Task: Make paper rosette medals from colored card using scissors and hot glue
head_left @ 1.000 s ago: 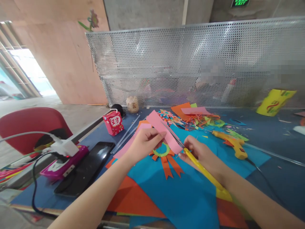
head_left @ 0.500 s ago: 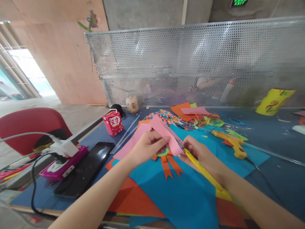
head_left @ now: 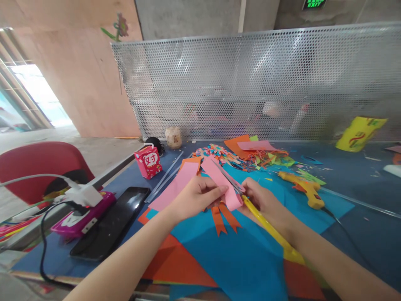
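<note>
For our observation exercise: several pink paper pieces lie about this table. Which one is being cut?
The pink strip pinched by the left hand, with the scissors in the right hand. The other pink pieces lie flat, untouched.

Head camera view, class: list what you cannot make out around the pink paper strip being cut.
- Scissors: blade tips hidden behind the pink paper strip.
- Orange ribbon rosette: its centre is covered by the left hand and the strip.
- Right hand: its grip on the yellow handles is unclear.
- Behind the perforated metal screen: only blurred shapes.
</note>
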